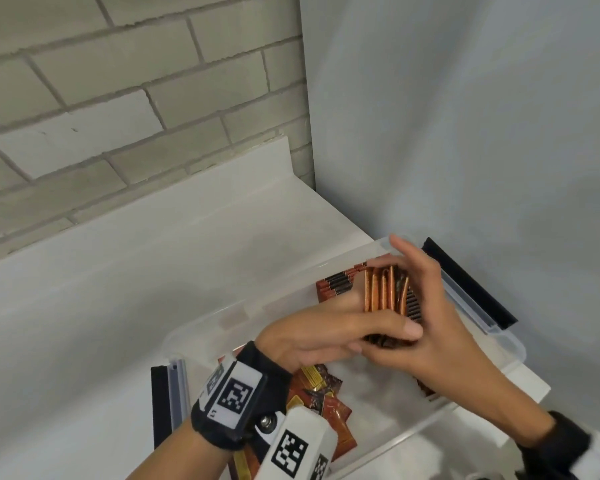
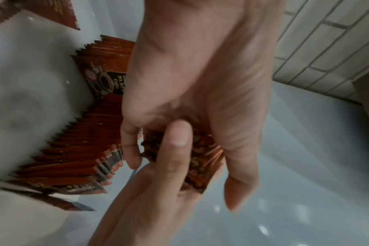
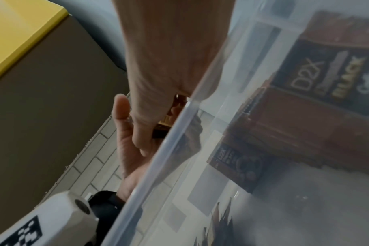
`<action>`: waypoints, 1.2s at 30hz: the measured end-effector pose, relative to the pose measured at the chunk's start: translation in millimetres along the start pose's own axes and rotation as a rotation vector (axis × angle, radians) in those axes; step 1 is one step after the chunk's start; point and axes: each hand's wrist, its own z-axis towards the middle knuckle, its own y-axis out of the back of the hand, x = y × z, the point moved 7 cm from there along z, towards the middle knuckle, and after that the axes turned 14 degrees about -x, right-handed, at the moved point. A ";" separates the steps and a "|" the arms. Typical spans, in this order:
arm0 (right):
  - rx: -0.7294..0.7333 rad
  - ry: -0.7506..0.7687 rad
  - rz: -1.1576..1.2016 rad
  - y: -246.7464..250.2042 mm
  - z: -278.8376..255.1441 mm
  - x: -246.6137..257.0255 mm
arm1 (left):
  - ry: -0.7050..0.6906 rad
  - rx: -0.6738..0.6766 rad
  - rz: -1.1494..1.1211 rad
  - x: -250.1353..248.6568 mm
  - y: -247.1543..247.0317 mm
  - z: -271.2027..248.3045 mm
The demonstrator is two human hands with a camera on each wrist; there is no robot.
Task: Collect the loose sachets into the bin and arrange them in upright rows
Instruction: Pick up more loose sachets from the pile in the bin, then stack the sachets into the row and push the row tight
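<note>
Head view: the bin (image 1: 465, 299) sits on a white counter (image 1: 153, 271), pushed into the corner where the brick wall (image 1: 118, 98) meets the plain wall (image 1: 465, 116). The counter lies open to the bin's left. The bin's right rim, with its black latch (image 1: 471, 282), runs near the plain wall. Over the bin's far end, the left hand (image 1: 326, 337) and right hand (image 1: 426, 323) grip a bundle (image 1: 385, 292) of sachets between them, edges up. The left thumb lies across its near end and the right fingers curl over its far end. Just left of the bundle a row (image 1: 336, 285) stands upright against the far wall. Loose sachets (image 1: 326, 393) lie flat at the near end.

Left wrist view: the left hand (image 2: 200, 74) pinches the bundle (image 2: 202, 166) between thumb and fingers. The right hand (image 2: 154, 191) lays a straight finger along its face. To the left, the row (image 2: 84, 149) stands packed, with saw-tooth edges in line.

Right wrist view: the bin's (image 3: 169, 141) clear wall cuts across the frame. Sachets show through it, blurred. Both hands meet above the rim, the right hand (image 3: 169, 58) on top. A sliver of the bundle (image 3: 175, 108) shows between them. A yellow-topped box (image 3: 42, 99) stands beyond.
</note>
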 end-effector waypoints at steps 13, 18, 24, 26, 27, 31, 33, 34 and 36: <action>0.082 -0.056 0.009 -8.2 -3.6 1.6 | 0.053 -0.109 -0.124 -3.4 7.2 8.4; 0.050 -0.011 -0.083 -5.3 -2.3 2.4 | 0.077 -0.092 0.011 -0.7 4.2 3.1; 0.038 0.066 -0.194 -7.7 -1.2 -0.9 | 0.059 -0.046 0.127 2.9 7.8 2.0; 0.008 0.032 -0.176 -5.6 0.4 -3.8 | 0.045 -0.069 0.110 -1.2 13.9 1.7; -0.027 -0.025 -0.130 -2.2 1.9 -6.1 | 0.036 -0.074 0.089 -3.7 16.7 2.0; -0.219 -0.185 0.115 15.3 5.4 -8.7 | -0.016 -0.139 0.021 -12.5 24.8 2.9; -0.309 -0.268 0.206 23.2 5.5 -13.7 | -0.024 -0.145 0.005 -13.9 26.6 3.5; -0.324 -0.308 0.218 24.8 5.8 -16.7 | -0.030 -0.146 -0.001 -14.3 27.5 3.8; -0.312 -0.355 0.220 25.0 5.6 -22.0 | -0.033 -0.160 -0.008 -15.5 29.5 4.2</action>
